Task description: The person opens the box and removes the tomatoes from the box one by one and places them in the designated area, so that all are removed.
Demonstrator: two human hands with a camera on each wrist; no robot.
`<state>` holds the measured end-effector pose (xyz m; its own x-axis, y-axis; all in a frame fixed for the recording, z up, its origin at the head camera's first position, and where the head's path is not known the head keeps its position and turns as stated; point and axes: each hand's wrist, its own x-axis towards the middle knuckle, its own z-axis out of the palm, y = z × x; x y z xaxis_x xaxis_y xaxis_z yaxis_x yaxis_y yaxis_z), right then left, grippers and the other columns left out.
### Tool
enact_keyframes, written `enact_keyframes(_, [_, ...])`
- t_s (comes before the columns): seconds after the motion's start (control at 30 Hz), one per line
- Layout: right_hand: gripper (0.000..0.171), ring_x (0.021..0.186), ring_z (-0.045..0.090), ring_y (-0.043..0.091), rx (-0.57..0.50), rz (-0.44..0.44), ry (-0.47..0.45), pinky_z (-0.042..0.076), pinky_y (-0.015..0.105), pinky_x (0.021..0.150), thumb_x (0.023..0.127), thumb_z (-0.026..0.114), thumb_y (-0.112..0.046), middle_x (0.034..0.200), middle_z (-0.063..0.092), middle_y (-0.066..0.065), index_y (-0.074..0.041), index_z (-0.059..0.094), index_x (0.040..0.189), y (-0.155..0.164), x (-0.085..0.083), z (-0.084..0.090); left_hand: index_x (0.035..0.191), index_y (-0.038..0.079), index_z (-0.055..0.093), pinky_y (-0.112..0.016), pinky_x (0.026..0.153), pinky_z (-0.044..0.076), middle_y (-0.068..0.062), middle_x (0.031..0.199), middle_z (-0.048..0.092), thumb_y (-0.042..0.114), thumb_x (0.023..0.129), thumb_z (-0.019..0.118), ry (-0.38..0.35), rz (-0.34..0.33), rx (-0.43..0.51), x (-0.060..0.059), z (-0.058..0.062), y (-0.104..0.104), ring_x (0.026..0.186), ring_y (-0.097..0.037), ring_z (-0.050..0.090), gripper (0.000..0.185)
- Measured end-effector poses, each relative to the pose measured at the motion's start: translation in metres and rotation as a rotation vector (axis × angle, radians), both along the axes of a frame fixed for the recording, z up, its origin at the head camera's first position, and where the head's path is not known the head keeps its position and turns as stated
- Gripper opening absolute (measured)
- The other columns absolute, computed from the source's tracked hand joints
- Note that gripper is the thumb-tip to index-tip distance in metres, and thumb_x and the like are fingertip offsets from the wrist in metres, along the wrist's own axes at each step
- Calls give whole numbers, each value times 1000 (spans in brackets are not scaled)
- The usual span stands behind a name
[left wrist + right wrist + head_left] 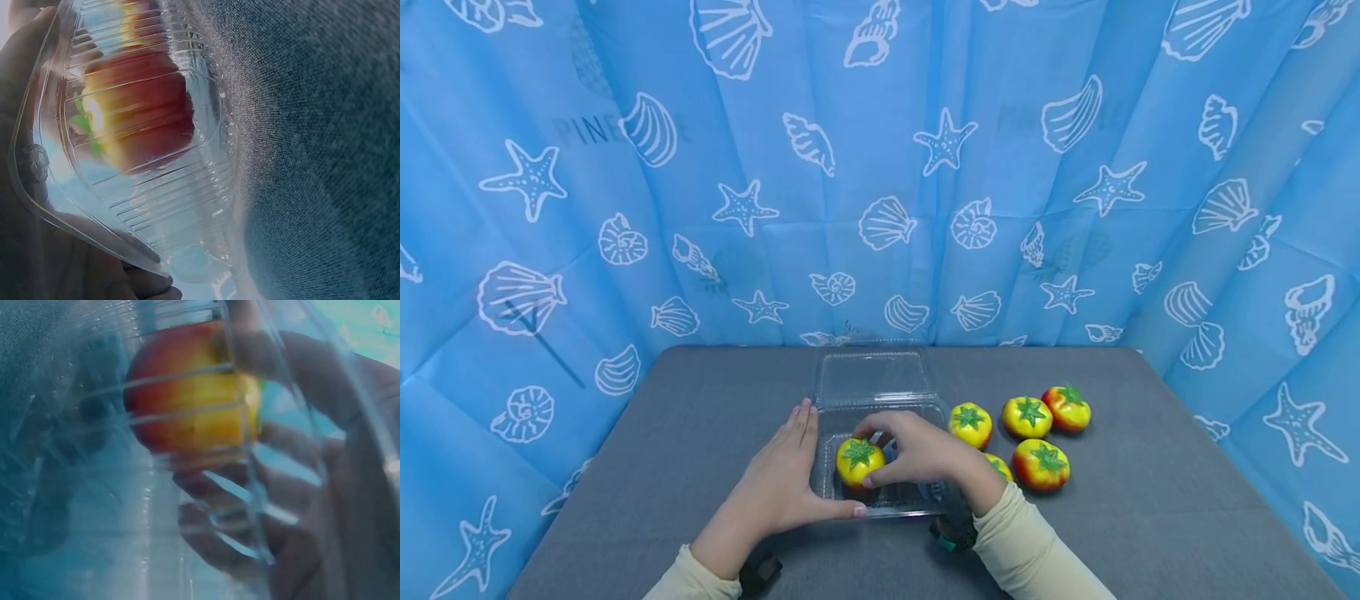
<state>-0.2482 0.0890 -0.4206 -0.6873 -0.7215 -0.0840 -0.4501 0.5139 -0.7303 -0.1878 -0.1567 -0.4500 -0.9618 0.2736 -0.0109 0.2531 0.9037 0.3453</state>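
Note:
A clear plastic clamshell container (917, 512) stands on the table with its lid (872, 375) folded back. Inside, on its left side, is a yellow-and-red tomato-like fruit (856, 467) with a green star-shaped top. My right hand (917, 450) reaches into the container and holds this fruit between thumb and fingers. Along the container's left side lies my left hand (778, 483), fingers straight, its thumb stretched along the front rim. Through the clear wall, both wrist views show the fruit (137, 112), with the right hand's curled fingers (219, 544) beside it in the right wrist view.
Several more fruits of the same kind, such as one red-and-yellow fruit (1041, 468), lie on the grey table (700, 433) to the right of the container. One is partly hidden by my right wrist. A blue curtain (880, 275) with white shells hangs behind the table.

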Motion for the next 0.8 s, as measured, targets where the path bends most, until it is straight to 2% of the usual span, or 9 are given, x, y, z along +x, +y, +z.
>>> enact_keyframes(0.53, [52, 118, 66, 17, -26, -8, 22, 60, 46, 102, 88, 88, -30, 133, 70, -7, -22, 68, 135, 10, 3, 13, 168, 1, 22, -62, 127, 31, -20, 178, 6, 99, 66, 65, -14, 5, -3, -2, -2, -1, 165, -39, 14, 148])
enact_keyframes(0.8, [55, 119, 66, 20, -67, -11, 30, 57, 52, 106, 89, 87, -30, 135, 69, -4, -18, 67, 138, 17, 3, 19, 168, 0, 23, -62, 128, 31, -21, 177, 7, 100, 66, 65, -11, 7, -10, -2, -1, 0, 165, -39, 15, 148])
